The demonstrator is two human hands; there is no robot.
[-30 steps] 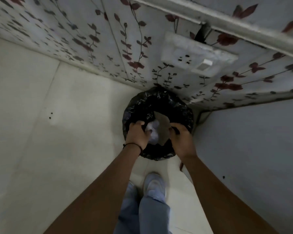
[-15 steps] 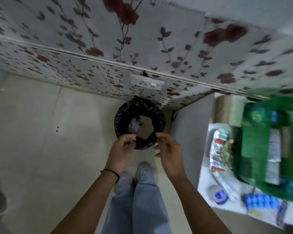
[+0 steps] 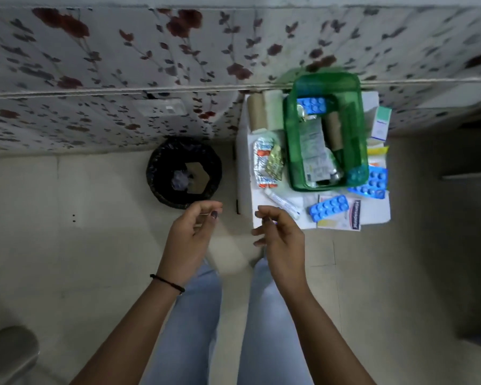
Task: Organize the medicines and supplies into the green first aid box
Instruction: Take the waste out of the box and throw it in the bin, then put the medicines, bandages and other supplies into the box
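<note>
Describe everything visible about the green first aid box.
The green first aid box is translucent green plastic, rectangular with rounded corners, open-topped and upright on a white surface near the floral wall. Inside lie a blue blister pack, a brown roll and printed packets. More blister strips and a tube lie around its base. Neither hand touches it.

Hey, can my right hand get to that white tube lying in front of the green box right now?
Probably yes. The right hand is empty with fingers loosely curled, and the white tube lies uncovered at the near table edge just beyond it, in front of the green box.
</note>
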